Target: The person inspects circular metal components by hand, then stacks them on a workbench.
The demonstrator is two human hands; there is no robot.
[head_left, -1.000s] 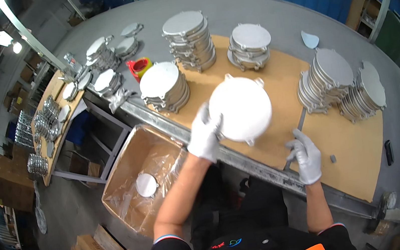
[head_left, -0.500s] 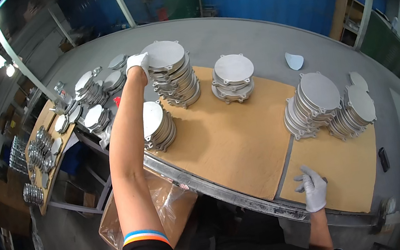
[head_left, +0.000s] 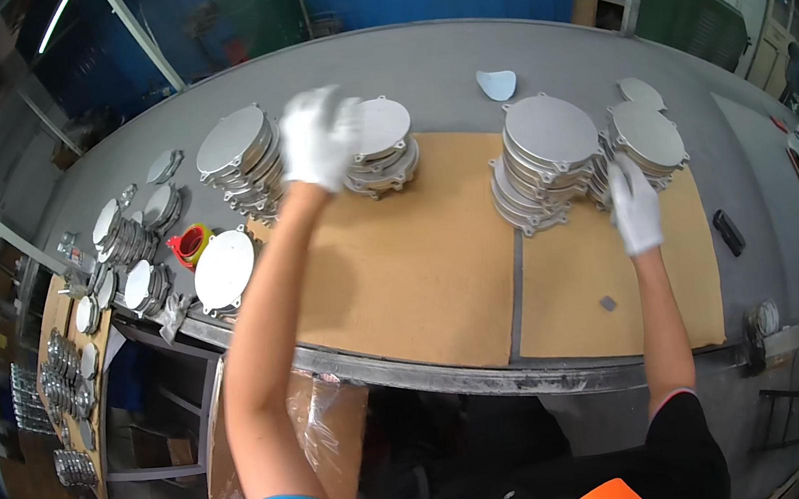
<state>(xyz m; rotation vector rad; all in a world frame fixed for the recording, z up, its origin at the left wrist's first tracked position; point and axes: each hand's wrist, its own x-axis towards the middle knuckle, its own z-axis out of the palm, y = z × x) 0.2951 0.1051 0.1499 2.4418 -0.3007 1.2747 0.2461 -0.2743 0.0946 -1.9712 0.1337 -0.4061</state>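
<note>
Head view: my left hand (head_left: 319, 139), white glove, is blurred, stretched far out over the counter (head_left: 455, 55). It sits between two piles of round grey metal lids, over the near edge of the middle pile (head_left: 380, 143). Can't tell if that grip is apart or together, too smeared. Nothing clearly clamped in it.

My right hand (head_left: 635, 206), also white glove, fingers (head_left: 620, 177) up and spread a bit, resting against the side of the right pile (head_left: 549, 157). Grip looks apart, touching the pile's edge, not clamped on a lid.

Left pile (head_left: 238, 160) stands just beside the left hand, on the far left of the brown board (head_left: 402, 269). A second right-hand pile (head_left: 647, 134) stands just behind my right hand, touching the first one.

A single pale lid (head_left: 223, 269) lies flat at the board's left corner, red ring (head_left: 189, 247) just beside it. Smaller round metal parts (head_left: 123, 256) in rows further left. A small pale scrap (head_left: 497, 83) on the bare grey counter beyond the piles. Black flat thing (head_left: 728, 231) right of my right hand. Cardboard box (head_left: 332, 430) with clear plastic liner below the counter edge, under my left arm.
</note>
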